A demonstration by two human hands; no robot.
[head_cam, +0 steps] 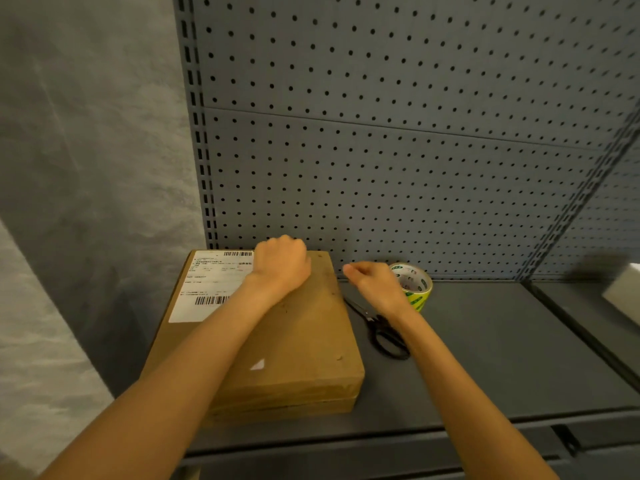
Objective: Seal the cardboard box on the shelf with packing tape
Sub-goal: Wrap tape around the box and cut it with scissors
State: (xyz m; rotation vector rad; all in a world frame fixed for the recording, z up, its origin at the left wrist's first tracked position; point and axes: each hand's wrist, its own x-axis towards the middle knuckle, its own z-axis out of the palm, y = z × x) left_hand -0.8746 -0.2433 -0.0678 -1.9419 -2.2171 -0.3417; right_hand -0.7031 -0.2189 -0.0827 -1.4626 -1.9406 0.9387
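Note:
A flat brown cardboard box [301,341] lies on the grey shelf [485,358], with a white shipping label [211,285] on its far left part. My left hand [282,263] rests on the box's far edge, fingers curled over it. A roll of packing tape [417,284] with green and yellow print stands near the back panel, right of the box. My right hand [375,284] hovers between the box and the roll, just in front of the roll, fingers loosely curled and holding nothing. Black scissors [379,332] lie on the shelf under my right wrist.
A grey pegboard panel [398,150] backs the shelf. A slotted upright [571,209] divides it from the neighbouring bay on the right, where a blurred pale object [620,289] sits. A grey wall [86,168] stands to the left.

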